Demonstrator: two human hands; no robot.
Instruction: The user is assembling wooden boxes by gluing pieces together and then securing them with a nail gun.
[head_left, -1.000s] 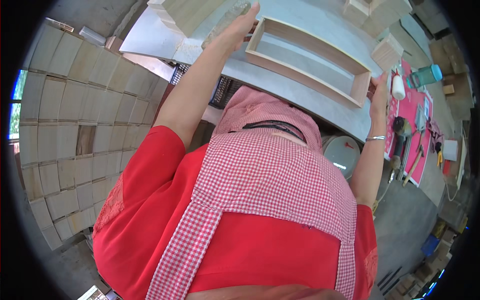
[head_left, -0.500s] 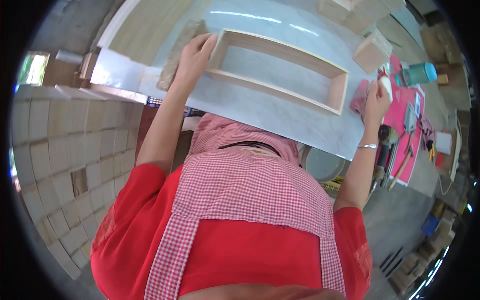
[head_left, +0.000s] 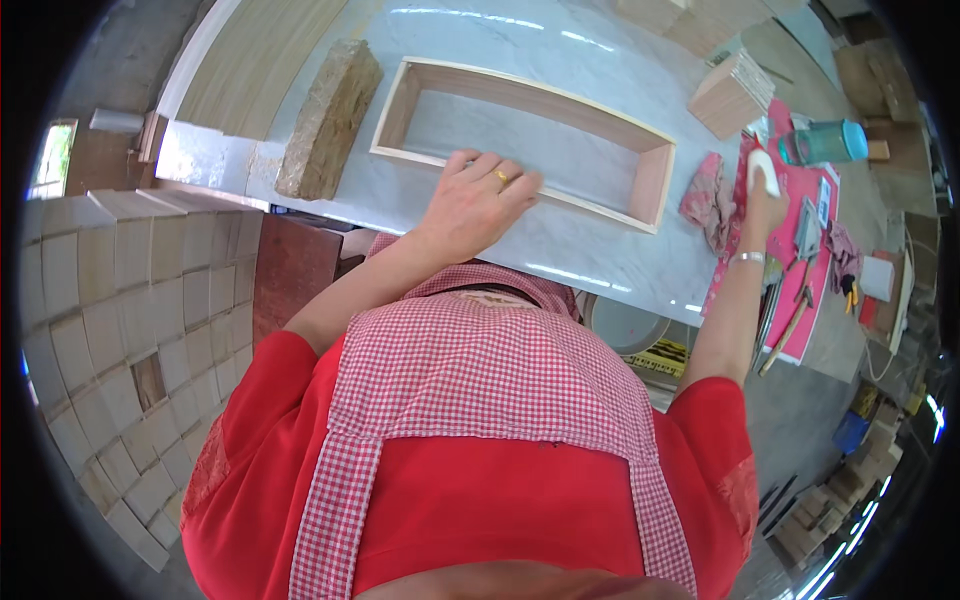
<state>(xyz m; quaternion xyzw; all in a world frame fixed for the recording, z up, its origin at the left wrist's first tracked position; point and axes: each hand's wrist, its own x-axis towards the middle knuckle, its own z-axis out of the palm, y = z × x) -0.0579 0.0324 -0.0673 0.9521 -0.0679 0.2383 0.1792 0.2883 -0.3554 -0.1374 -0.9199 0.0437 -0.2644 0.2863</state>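
The shallow wooden frame lies on the bench, its long near wall roughly following the near edge, a strip of smooth, marbled grey-blue top running between the two. More of that top shows inside the frame and beyond its far wall. The left hand reaches over the near edge with fingers curled at the middle of the near wall; whether it grips the wood or only rests there, I cannot tell. The right hand, out past the right edge, is wrapped around a white bottle over a bright pink sheet.

Left of the frame, just apart, sits a rough brown block, with flat, grained boards toward the far left corner. A crumpled pink cloth lies at the right edge, a gap of bench between it and the frame; a squared wood stack stands farther back. Below the near edge, a yellow item bears dark lettering.
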